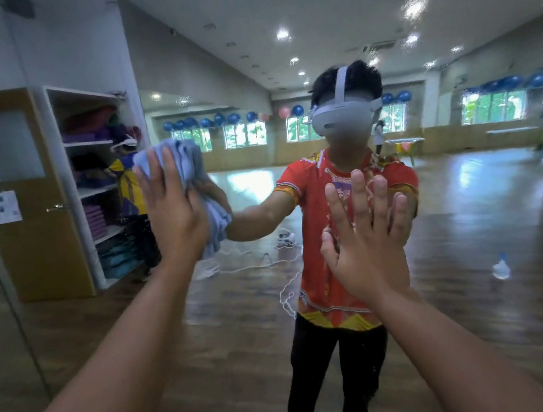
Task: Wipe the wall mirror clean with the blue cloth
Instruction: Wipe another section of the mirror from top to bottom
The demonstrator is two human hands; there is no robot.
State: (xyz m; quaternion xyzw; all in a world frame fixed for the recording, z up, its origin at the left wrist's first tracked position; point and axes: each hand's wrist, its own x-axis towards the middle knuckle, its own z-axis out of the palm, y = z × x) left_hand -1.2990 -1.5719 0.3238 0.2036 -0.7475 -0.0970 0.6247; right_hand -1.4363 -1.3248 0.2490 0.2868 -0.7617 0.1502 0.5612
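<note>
Mirrored shelf (97, 190), perhaps of mats, beside blue cloth (187, 154)

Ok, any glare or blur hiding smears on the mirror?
Head view: ceiling light reflections flare upper right on the wall mirror, streaky there; left hand and blue cloth look slightly soft; right hand, flat on the glass, sharper; wide-angle distortion bends the edges.

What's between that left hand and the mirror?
The bunched blue cloth, which the left hand presses against the mirror; the head view shows it.
</note>
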